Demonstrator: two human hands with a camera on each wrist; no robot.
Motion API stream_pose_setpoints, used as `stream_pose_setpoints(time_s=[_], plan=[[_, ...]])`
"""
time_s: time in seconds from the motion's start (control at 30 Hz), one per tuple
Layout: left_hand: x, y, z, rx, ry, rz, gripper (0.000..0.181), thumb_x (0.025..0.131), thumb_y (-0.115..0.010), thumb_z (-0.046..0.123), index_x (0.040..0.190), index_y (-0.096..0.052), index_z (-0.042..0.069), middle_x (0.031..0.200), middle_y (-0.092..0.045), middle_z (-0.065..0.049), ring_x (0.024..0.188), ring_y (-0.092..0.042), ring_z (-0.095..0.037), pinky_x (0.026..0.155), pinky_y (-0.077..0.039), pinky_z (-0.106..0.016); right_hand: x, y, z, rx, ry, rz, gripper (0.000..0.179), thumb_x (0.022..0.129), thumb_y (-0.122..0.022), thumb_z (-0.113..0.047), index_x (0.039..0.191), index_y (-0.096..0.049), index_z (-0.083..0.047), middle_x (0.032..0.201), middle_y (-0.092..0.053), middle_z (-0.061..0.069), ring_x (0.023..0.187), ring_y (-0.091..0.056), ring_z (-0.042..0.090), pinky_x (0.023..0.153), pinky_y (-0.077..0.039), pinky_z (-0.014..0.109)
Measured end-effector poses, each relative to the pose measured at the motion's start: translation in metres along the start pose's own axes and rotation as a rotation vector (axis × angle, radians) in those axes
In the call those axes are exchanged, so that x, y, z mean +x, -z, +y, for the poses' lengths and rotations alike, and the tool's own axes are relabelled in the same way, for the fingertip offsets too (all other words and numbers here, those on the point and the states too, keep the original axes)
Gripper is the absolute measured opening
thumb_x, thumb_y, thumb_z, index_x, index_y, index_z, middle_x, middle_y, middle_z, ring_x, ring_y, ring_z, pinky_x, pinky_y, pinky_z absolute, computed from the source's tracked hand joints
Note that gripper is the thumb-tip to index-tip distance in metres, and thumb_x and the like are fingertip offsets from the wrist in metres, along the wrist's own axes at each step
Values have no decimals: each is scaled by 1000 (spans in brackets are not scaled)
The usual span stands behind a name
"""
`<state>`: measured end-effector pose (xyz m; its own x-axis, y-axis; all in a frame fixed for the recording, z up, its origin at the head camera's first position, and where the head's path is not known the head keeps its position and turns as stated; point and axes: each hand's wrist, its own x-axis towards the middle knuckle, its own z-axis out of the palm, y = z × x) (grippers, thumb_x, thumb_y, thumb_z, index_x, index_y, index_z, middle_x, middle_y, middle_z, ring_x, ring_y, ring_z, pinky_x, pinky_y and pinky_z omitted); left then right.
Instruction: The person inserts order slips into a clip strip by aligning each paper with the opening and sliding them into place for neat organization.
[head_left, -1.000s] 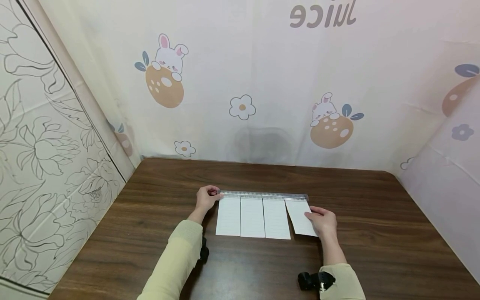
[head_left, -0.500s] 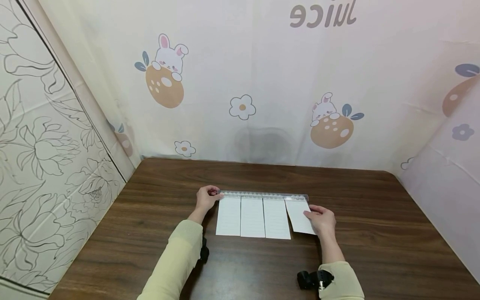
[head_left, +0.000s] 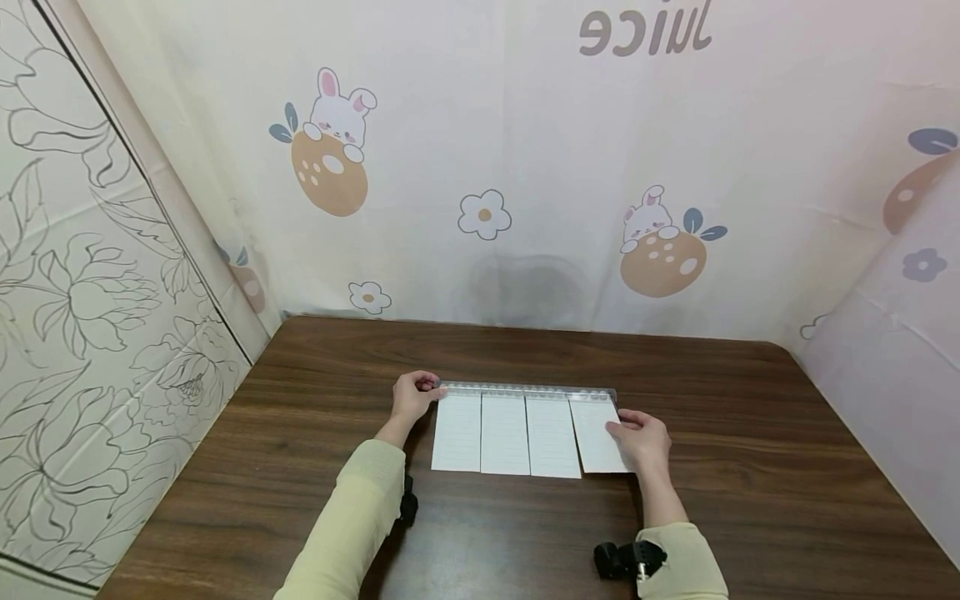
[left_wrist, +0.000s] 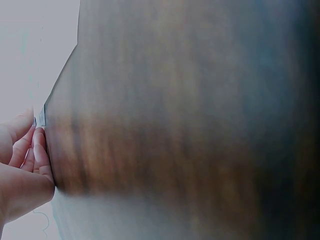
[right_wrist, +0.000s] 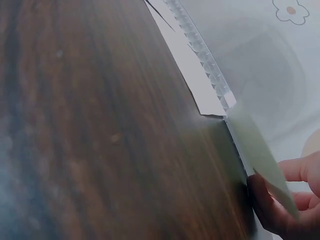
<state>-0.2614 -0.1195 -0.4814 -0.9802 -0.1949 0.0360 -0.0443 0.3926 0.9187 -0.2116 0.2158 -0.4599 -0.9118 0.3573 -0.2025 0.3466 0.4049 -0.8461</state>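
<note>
A clear plastic strip (head_left: 528, 391) with a row of rounded bumps lies across the top of several white cards side by side. The left hand (head_left: 412, 398) pinches the strip's left end; in the left wrist view that hand (left_wrist: 30, 155) has its thumb and fingers together at the strip's tip. At the other side the right hand (head_left: 645, 442) pinches the rightmost white card (head_left: 597, 437) by its right edge. In the right wrist view this card (right_wrist: 257, 150) stands bent up from the table between thumb and fingers. Its top edge meets the strip. The other cards (head_left: 504, 433) show faint ruled lines.
The brown wooden table (head_left: 510, 542) extends around the cards on all sides. A printed curtain (head_left: 450, 125) hangs behind its far edge, with a patterned panel (head_left: 112, 333) at the left. Black wrist cameras (head_left: 630, 560) sit at the sleeves.
The rightmost card has swung its lower end left and straightened, narrowing the gap beside the third card. The right hand shifted slightly left. The left hand and the strip have stayed still.
</note>
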Motion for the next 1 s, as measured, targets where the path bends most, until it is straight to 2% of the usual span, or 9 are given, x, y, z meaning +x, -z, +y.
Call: stream_pose_setpoints(time_s=[0.17, 0.27, 0.37, 0.53, 0.7, 0.87, 1.0], plan=[[1, 0, -1, 2, 2, -2, 16, 75, -71, 6, 86, -63, -2, 77, -56, -8, 73, -50, -18, 64, -43, -30, -4, 4, -1, -53, 47, 9, 36, 83, -59, -16, 111, -55, 5, 99, -57, 22, 86, -54, 29, 62, -42, 28], [2, 0, -3, 1, 4, -4, 16, 74, -71, 6, 86, -63, -1, 78, -56, -8, 73, -50, -19, 64, -43, -31, -5, 6, -2, -96, 91, 38, 34, 83, -58, -15, 108, -56, 7, 97, -58, 23, 87, -54, 31, 68, -42, 35], [3, 1, -4, 2, 14, -5, 16, 74, -71, 7, 86, -63, 0, 78, -56, -8, 73, -50, -19, 65, -43, -31, -5, 7, -2, -132, 119, 67, 32, 83, -59, -15, 107, -57, 7, 98, -58, 23, 88, -53, 32, 67, -44, 38], [4, 2, -3, 19, 26, -13, 16, 75, -71, 8, 87, -63, 0, 78, -56, -7, 74, -50, -18, 64, -43, -31, 1, 10, 0, -225, 243, 85, 35, 85, -57, -16, 110, -54, 9, 101, -56, 26, 91, -52, 35, 75, -41, 44], [4, 4, -1, 51, 47, -29, 17, 76, -70, 10, 88, -63, 0, 79, -56, -7, 75, -50, -18, 65, -43, -30, 8, 15, -1, -333, 373, 57, 45, 89, -52, -21, 118, -45, 14, 109, -48, 33, 102, -44, 44, 86, -33, 51], [3, 7, 1, 110, 40, -53, 19, 78, -68, 12, 90, -62, -1, 81, -57, -8, 76, -51, -19, 65, -43, -30, 12, 20, -4, -426, 403, -13, 58, 93, -45, -30, 127, -33, 15, 124, -30, 38, 115, -26, 51, 93, -23, 55], [1, 11, 3, 168, -2, -63, 22, 84, -63, 16, 95, -62, -3, 85, -59, -11, 79, -53, -22, 68, -44, -33, 16, 23, -6, -476, 437, -47, 63, 95, -39, -36, 129, -27, 15, 127, -24, 39, 116, -21, 54, 93, -22, 58]])
